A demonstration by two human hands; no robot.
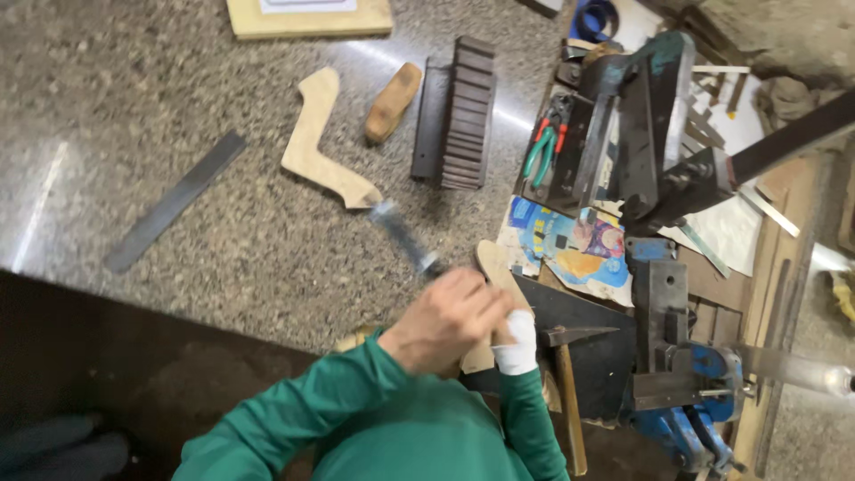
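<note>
- Two hands meet at the bench edge: the left hand (450, 321) is clenched around a blurred metal tool (405, 239); the bandaged right hand (517, 343) is mostly hidden, so its grip cannot be told.
- A colourful printed wrapper (570, 249) lies just right of them.
- A wooden cutout (319, 142) touches the tool's tip.
- A steel ruler (174, 203) lies on open stone floor (134, 107) to the left.

One head-worn camera looks steeply down, close above the granite worktop (223, 223)
</note>
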